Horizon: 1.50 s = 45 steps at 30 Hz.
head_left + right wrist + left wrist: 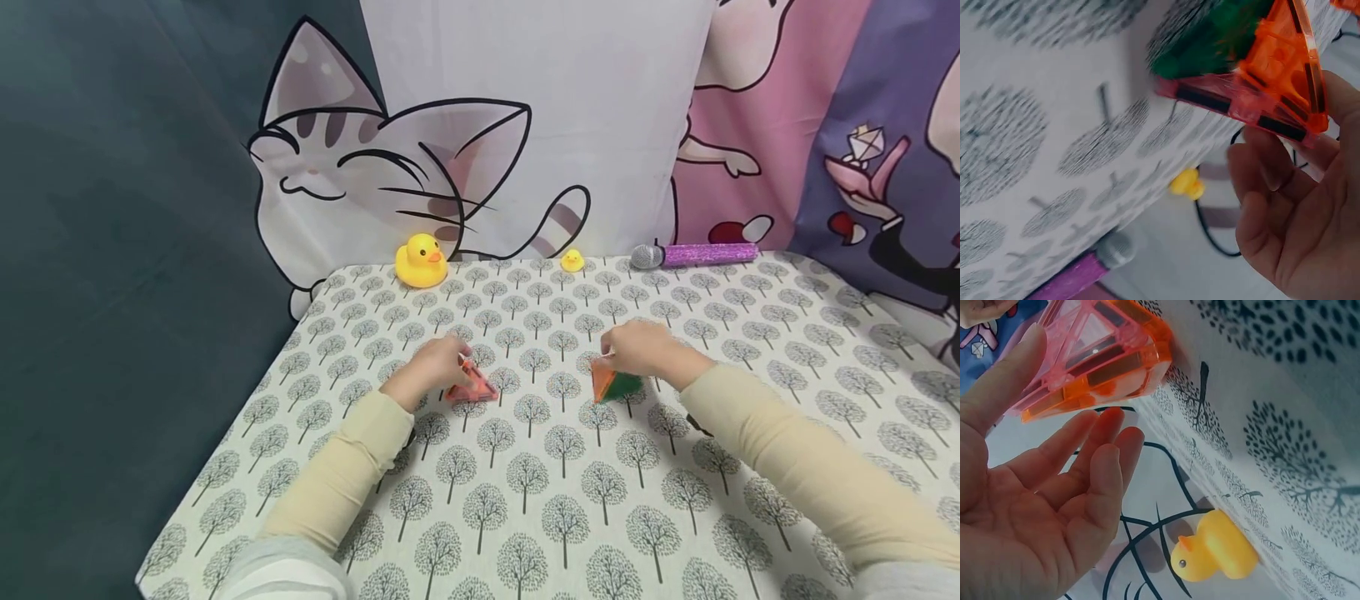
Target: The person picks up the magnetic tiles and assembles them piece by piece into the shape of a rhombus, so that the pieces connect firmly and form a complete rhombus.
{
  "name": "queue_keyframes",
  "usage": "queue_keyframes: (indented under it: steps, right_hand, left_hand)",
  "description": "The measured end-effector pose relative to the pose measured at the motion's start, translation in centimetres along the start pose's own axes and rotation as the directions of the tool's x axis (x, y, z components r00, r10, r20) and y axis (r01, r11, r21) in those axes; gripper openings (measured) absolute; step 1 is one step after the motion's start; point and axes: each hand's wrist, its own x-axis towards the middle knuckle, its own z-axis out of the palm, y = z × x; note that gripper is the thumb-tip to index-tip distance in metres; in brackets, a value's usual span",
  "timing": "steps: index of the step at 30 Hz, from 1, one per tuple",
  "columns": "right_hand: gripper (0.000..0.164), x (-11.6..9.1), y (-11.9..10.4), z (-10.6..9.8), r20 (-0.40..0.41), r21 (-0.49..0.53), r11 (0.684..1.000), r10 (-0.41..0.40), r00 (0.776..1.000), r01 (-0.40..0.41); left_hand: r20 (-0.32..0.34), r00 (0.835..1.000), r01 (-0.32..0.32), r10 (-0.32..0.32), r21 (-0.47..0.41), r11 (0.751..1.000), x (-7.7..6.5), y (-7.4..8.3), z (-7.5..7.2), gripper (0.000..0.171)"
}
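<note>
Near the middle of the table, my left hand [437, 367] is over a small pyramid of pink and orange translucent magnetic tiles [472, 385]. In the left wrist view the thumb lies along a pink face, while the loosely spread fingers [1094, 456] are by the lower orange edge; no firm grip shows. To the right, my right hand [637, 348] pinches the tip of another magnetic-tile pyramid [603, 380], with orange, green and pink faces. The right wrist view shows the thumb by its orange face [1282, 59] and the fingers under its pink side.
A large yellow rubber duck [422, 262], a small duck [572, 261] and a purple microphone [697, 255] line the table's back edge. A tree-print cloth [525, 500] covers the table. Behind it hangs a cartoon cat curtain [570, 100].
</note>
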Motion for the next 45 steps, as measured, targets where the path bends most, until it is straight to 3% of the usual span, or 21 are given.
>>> queue_keyframes:
  steps: [3, 7, 12, 15, 18, 25, 31, 38, 45]
  right_hand:
    - [0.022, -0.4, 1.5, -0.3, 0.014, 0.041, 0.999, 0.007, 1.0, -0.008]
    - [0.011, -1.4, 3.4, -0.6, 0.073, 0.179, 0.983, -0.06, 0.996, 0.046]
    - [0.03, -3.1, 5.5, -1.0, 0.246, 0.421, 0.907, -0.123, 0.962, 0.008]
    - [0.04, -4.0, 6.4, -1.1, 0.306, 0.49, 0.871, -0.149, 0.94, -0.022]
    - [0.043, -4.7, 7.1, -0.8, 0.325, 0.514, 0.857, -0.162, 0.932, -0.03]
    - [0.042, -5.8, 8.2, -0.2, 0.268, 0.501, 0.865, -0.126, 0.955, -0.027]
    - [0.032, -6.4, 7.7, 0.1, 0.242, 0.5, 0.866, -0.127, 0.962, -0.011]
    - [0.035, -6.4, 6.6, 0.7, 0.224, 0.531, 0.847, -0.14, 0.964, 0.0]
    - [0.041, -6.0, 5.8, 0.9, 0.172, 0.479, 0.875, -0.165, 0.971, 0.064]
  left_hand:
    - [0.002, 1.0, -0.004, 0.004, 0.02, 1.0, 0.1, 0.1, 0.1, 0.053]
    - [0.009, 1.0, -0.002, 0.002, 0.017, 1.0, 0.4, 0.2, 0.3, 0.052]
    - [0.03, 0.999, -0.018, 0.019, -0.033, 0.999, 0.5, 0.6, 0.6, 0.053]
    - [0.029, 0.999, -0.029, 0.029, -0.024, 0.999, 0.6, 0.7, 0.7, 0.053]
    - [0.026, 0.999, -0.032, 0.033, -0.017, 0.999, 0.7, 0.7, 0.8, 0.054]
    - [0.06, 0.997, -0.034, 0.038, -0.078, 0.996, 1.1, 0.7, 0.9, 0.056]
    - [0.052, 0.995, -0.081, 0.083, -0.041, 0.996, 1.4, 0.6, 1.2, 0.058]
    - [0.061, 0.993, -0.095, 0.104, -0.134, 0.986, 1.5, 0.6, 1.5, 0.055]
    - [0.082, 0.981, -0.157, 0.177, -0.213, 0.964, 1.7, 1.0, 1.8, 0.052]
